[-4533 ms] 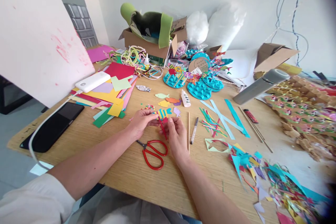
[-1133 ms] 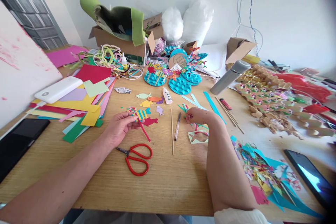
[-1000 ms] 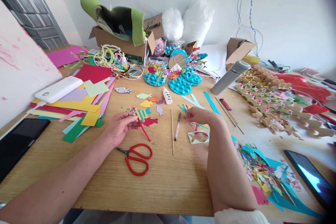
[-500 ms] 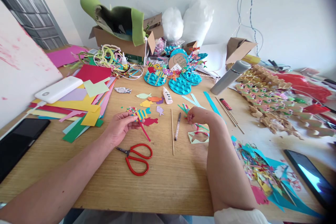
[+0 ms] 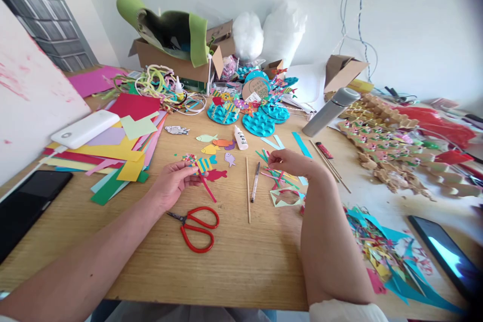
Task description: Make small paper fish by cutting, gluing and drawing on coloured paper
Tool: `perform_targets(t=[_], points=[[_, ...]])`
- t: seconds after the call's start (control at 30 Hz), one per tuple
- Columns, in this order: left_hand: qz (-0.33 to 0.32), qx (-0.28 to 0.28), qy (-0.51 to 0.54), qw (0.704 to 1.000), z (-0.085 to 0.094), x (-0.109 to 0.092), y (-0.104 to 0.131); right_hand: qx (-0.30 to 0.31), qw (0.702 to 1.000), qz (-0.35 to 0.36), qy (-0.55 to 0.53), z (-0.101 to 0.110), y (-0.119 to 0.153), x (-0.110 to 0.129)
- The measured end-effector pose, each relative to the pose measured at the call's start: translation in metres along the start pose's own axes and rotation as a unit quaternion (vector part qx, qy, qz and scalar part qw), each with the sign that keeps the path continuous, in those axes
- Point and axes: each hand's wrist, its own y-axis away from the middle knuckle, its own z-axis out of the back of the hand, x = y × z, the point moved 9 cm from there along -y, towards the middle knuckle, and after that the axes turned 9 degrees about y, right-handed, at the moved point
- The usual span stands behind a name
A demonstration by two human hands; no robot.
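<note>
Between the thumb and fingers of my left hand [image 5: 177, 181] is a yellow and blue striped paper fish [image 5: 206, 164], with a pink paper strip [image 5: 208, 190] slanting down below it. A red paper fish [image 5: 218, 175] lies beside it. My right hand [image 5: 285, 159] has its fingers pinched together over a pile of thin coloured paper strips [image 5: 281, 177]; what they hold, if anything, is too small to make out. Red-handled scissors [image 5: 198, 229] rest below my left hand. A wooden stick [image 5: 248, 191] and a pen [image 5: 255, 183] lie between the hands.
Stacked coloured paper [image 5: 132, 148] and a power bank [image 5: 85, 128] are at left. A glue bottle [image 5: 240, 138] lies beyond the stick, near blue egg-tray pieces [image 5: 258, 123]. A grey flask [image 5: 330, 110], paper scraps [image 5: 377, 246] and a phone [image 5: 445, 256] occupy the right side.
My right hand and forearm have shifted slightly right and up, uncovering more of the coloured strips. My left hand keeps its hold on the striped fish in nearly the same place.
</note>
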Motion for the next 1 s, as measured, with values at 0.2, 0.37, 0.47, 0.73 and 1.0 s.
perform_targets(t=[0.2,0.37,0.47,0.73,1.0], points=[[0.003,-0.002,0.005,1.000,0.002,0.002,-0.001,0.002,1.000,-0.011,0.024,-0.001,-0.001,0.000],[0.001,0.002,0.002,1.000,0.001,0.000,0.000,0.038,0.993,-0.038,0.109,-0.013,-0.009,0.010],[0.000,0.004,0.003,1.000,0.000,0.000,0.001,0.040,0.985,-0.039,0.160,-0.015,-0.012,0.023],[0.000,0.007,-0.001,1.000,0.001,0.001,-0.001,0.027,0.974,-0.051,0.219,-0.020,-0.019,0.036],[0.001,0.005,0.001,1.000,0.002,0.001,-0.001,-0.019,0.985,-0.050,0.166,-0.009,-0.017,0.028]])
